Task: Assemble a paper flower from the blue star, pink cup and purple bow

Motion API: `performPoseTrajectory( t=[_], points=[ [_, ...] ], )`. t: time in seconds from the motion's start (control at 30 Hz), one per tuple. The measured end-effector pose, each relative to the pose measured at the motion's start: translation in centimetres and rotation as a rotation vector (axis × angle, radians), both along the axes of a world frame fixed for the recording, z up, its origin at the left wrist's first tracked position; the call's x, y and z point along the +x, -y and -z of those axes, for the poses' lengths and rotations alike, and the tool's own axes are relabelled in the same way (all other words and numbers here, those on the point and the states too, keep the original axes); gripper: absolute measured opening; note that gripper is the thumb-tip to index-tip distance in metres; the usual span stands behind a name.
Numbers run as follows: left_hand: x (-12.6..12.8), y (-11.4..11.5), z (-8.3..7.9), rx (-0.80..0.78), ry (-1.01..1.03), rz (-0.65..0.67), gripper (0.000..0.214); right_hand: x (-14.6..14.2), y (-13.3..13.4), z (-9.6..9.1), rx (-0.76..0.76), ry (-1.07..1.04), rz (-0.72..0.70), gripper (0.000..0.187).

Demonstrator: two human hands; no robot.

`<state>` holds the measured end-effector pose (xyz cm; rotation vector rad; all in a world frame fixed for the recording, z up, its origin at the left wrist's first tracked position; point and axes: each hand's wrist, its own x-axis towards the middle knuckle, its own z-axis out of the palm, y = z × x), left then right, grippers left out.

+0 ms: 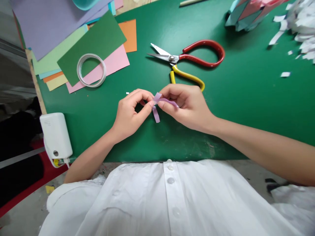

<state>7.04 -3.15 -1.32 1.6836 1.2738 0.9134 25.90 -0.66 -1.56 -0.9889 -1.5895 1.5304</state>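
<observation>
Between my two hands is a narrow purple paper strip (156,114), bent or crossed over itself, with short ends sticking up and down. My left hand (133,113) pinches it between thumb and forefinger. The thumb and fingers of my right hand (188,106) close on another length of the same purple paper, which runs along the thumb. Whether it is one strip or two I cannot tell. Just beyond my right hand lie scissors (173,59) with one red and one yellow handle, blades apart and pointing left.
At the upper left a roll of tape (79,70) rests on stacked coloured paper (103,36). A white power bank (56,134) with a cable sits at the table's left edge. A folded pink and blue paper object (248,16) and white paper scraps (305,29) lie at the upper right.
</observation>
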Motion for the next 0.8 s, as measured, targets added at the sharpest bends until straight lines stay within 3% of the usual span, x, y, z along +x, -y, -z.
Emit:
performPoseTrajectory(
  t=[0.17, 0.37, 0.47, 0.6, 0.7, 0.8],
  points=[
    [0.05, -0.01, -0.07, -0.014, -0.006, -0.012, 0.017, -0.12, 0.21, 0.20, -0.005, 0.007, 0.032, 0.034],
    [-0.02, 0.11, 0.06, -0.012, -0.015, 0.015, 0.015, -0.11, 0.22, 0.47, 0.194, 0.134, 0.051, 0.021],
    [-0.09, 0.05, -0.01, -0.021, -0.019, 0.020, 0.018, -0.02, 0.12, 0.32, 0.221, 0.161, 0.037, 0.018],
    [-0.25, -0.17, -0.25, 0.025, -0.076, 0.079, 0.020, 0.15, -0.07, 0.04, 0.140, 0.142, -0.003, 0.020],
    [-0.25, -0.19, -0.28, 0.051, -0.097, 0.123, 0.018, 0.18, -0.30, -0.19, -0.005, 0.077, -0.031, 0.018],
    [-0.11, -0.05, -0.12, 0.135, -0.108, 0.071, 0.011, 0.08, -0.55, -0.44, -0.158, -0.020, -0.019, 0.013]
  ],
)
